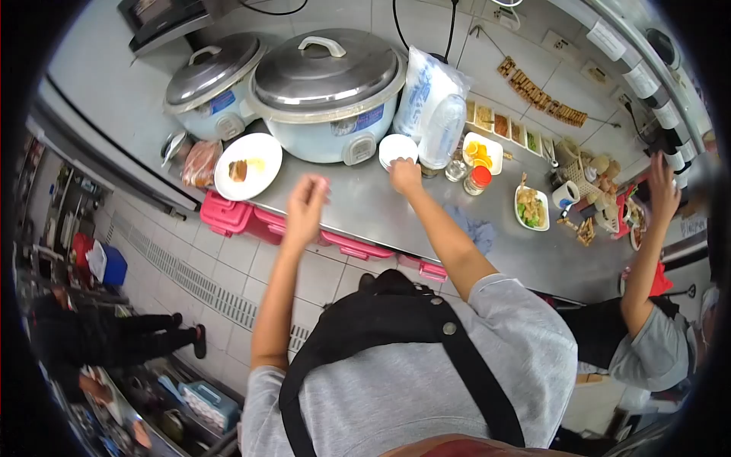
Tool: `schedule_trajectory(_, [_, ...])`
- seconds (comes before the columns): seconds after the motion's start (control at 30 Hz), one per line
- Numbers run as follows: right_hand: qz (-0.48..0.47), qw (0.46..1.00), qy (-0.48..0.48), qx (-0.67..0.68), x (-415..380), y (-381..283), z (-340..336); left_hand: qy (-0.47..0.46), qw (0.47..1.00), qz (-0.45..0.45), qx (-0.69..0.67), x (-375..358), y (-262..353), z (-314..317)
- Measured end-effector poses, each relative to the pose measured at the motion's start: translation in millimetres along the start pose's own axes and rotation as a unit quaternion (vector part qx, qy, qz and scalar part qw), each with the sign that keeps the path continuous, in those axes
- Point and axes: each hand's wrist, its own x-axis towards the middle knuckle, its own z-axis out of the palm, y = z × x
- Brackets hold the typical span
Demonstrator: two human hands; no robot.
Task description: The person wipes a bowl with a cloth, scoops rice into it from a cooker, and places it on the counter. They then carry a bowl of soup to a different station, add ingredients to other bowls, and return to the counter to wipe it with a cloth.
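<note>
My right hand (405, 177) is at the near rim of a small white bowl (397, 148), its fingers closed on the edge. The bowl stands on the steel counter in front of the large rice cooker (327, 91). My left hand (307, 209) is raised near the counter's front edge, slightly blurred. Its fingers are bent and a little apart, with nothing plainly in them. Nearest to it is a white plate (255, 177) with a brown piece of food and a yellowish patch. Clear plastic packaging (443, 133) stands just right of the bowl.
A smaller rice cooker (213, 80) stands back left. Further right are a red-lidded jar (477, 180), a white dish of orange pieces (487, 156), a food bowl (531, 209) and a blue cloth (472, 228). Pink bins (228, 215) sit below. A co-worker's arm (647, 236) reaches in at right.
</note>
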Motion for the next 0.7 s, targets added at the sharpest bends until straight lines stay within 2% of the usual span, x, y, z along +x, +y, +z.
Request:
schedule_trajectory(0.07, [-0.012, 0.999, 0.037, 0.035, -46.2, 0.8, 10.4, -0.033, 0.982, -0.183, -0.015, -38.9, -58.6, 12.5])
schedule_trajectory(0.1, [-0.009, 0.996, 0.082, 0.035, 62.6, -2.9, -3.1, -0.043, 0.989, -0.14, -0.008, 65.5, -84.7, 10.0])
schedule_trajectory(0.17, [0.008, 0.983, 0.133, 0.129, 49.2, -2.3, -0.7, -0.078, 0.958, -0.273, -0.027, 61.5, -119.4, 29.9])
schedule_trajectory(0.2, [0.024, 0.984, 0.125, 0.127, 43.7, -4.1, -0.3, -0.091, 0.954, -0.285, -0.027, 63.4, -135.6, 36.4])
schedule_trajectory(0.27, [0.003, 0.958, 0.231, 0.173, 44.1, -11.8, -6.6, -0.141, 0.919, -0.349, -0.118, 85.5, -158.1, 48.3])
schedule_trajectory(0.3, [-0.009, 0.946, 0.257, 0.199, 35.2, -22.3, -20.1, -0.159, 0.913, -0.357, -0.116, 93.3, -153.6, 54.0])
schedule_trajectory(0.33, [-0.017, 0.932, 0.284, 0.225, 20.8, -36.8, -31.7, -0.145, 0.86, -0.408, -0.271, 100.1, -139.7, 57.3])
schedule_trajectory(0.37, [-0.011, 0.937, 0.243, 0.25, 3.7, -48.4, -30.8, -0.124, 0.779, -0.453, -0.416, 105.7, -133.7, 61.5])
schedule_trajectory(0.4, [-0.005, 0.94, 0.201, 0.275, -12.8, -57.2, -31.0, -0.144, 0.745, -0.451, -0.469, 109.5, -140.2, 64.2])
schedule_trajectory(0.43, [0.017, 0.941, 0.203, 0.269, -24.0, -62.3, -41.6, -0.161, 0.708, -0.449, -0.522, 112.4, -147.4, 64.7])
schedule_trajectory(0.47, [0.011, 0.946, 0.227, 0.232, -32.9, -65.3, -55.6, -0.176, 0.741, -0.432, -0.484, 113.1, -153.2, 63.8])
schedule_trajectory(0.5, [0.003, 0.948, 0.251, 0.194, -39.2, -64.6, -63.7, -0.189, 0.733, -0.443, -0.48, 112.9, -156.7, 59.6])
schedule_trajectory(0.57, [0.214, 0.929, 0.288, 0.091, -57.8, -8.1, -51.3, -0.245, 0.668, -0.509, -0.484, 114.9, -161.6, 50.4])
schedule_trajectory(0.6, [0.316, 0.907, 0.274, -0.05, -71.4, 18.3, -52.2, -0.258, 0.656, -0.525, -0.477, 116.3, -161.1, 48.6])
schedule_trajectory(0.63, [0.408, 0.858, 0.249, -0.187, -88.8, 38.7, -50.6, -0.259, 0.65, -0.533, -0.476, 116.5, -161.6, 47.3])
schedule_trajectory(0.7, [0.4, 0.884, 0.144, -0.197, -135.0, 65.2, 0.3, -0.295, 0.63, -0.553, -0.458, 119.4, -164.7, 41.5])
